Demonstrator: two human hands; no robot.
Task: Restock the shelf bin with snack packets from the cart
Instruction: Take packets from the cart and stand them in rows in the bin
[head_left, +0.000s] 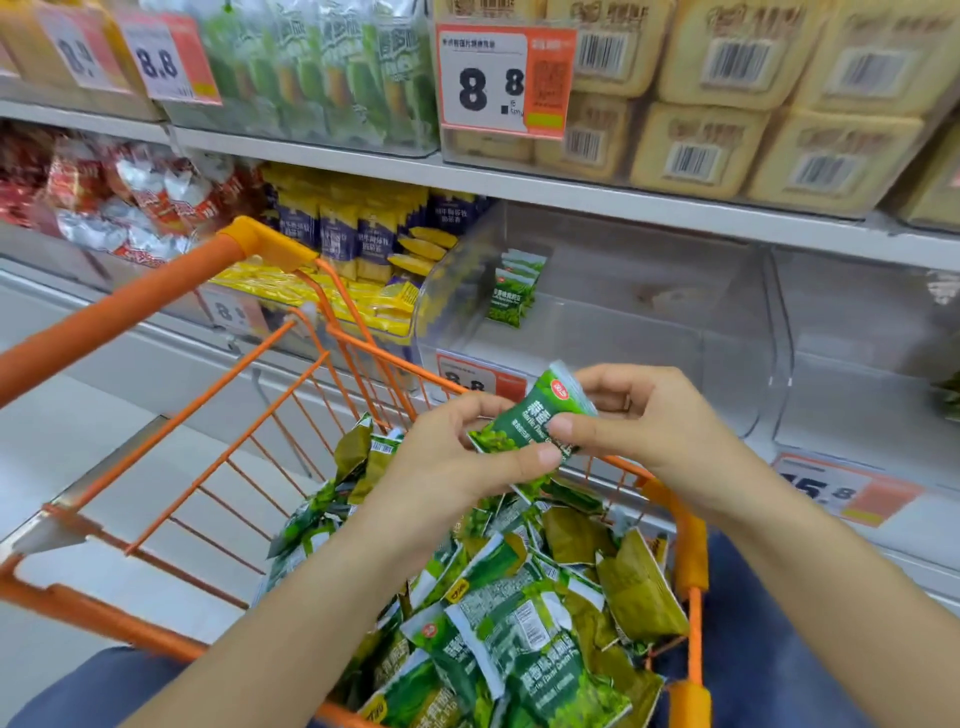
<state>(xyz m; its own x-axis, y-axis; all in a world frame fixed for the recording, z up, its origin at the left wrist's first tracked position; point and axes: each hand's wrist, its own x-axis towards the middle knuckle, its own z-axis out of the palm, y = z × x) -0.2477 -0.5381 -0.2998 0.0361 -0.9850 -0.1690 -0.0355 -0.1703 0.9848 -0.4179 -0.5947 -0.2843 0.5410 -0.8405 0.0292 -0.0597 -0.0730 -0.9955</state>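
Orange wire cart (218, 462) fills the lower view, piled with green snack packets (519, 623). Above and just behind it, a clear shelf bin (649, 332) holds a few upright green packets (511, 293) at its back left. Over the cart, both hands share one green packet (535, 415): left hand (457, 462) pinches its lower edge with thumb and fingers, right hand (644, 421) pinches the upper right end. Price tag (501, 78) reads 8.8.
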